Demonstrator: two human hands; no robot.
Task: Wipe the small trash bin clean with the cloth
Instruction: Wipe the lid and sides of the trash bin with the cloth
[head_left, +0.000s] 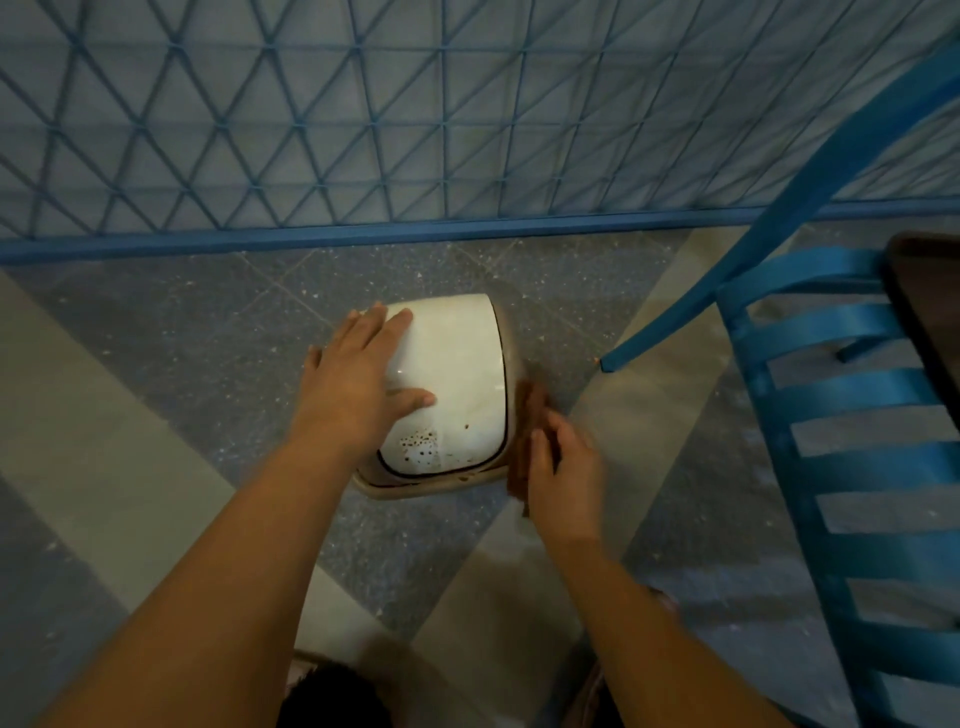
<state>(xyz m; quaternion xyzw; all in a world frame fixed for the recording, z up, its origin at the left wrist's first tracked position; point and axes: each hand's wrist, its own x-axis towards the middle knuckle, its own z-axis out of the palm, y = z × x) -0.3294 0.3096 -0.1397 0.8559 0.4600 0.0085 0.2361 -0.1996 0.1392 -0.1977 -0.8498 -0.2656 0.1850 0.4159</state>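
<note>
A small beige trash bin (457, 364) with a white swing lid stands on the floor in the middle of the view. Brown specks dot the lid's near part. My left hand (358, 379) rests on the lid's left side, fingers spread and straight. My right hand (563, 467) holds a brown cloth (527, 431) against the bin's right side; this hand is motion-blurred, and most of the cloth is hidden behind it.
A blue metal chair (831, 415) stands close on the right, one leg tip near the bin. A dark table edge (919, 312) shows at far right. A blue lattice fence (363, 130) closes the back. The floor is grey speckled tile.
</note>
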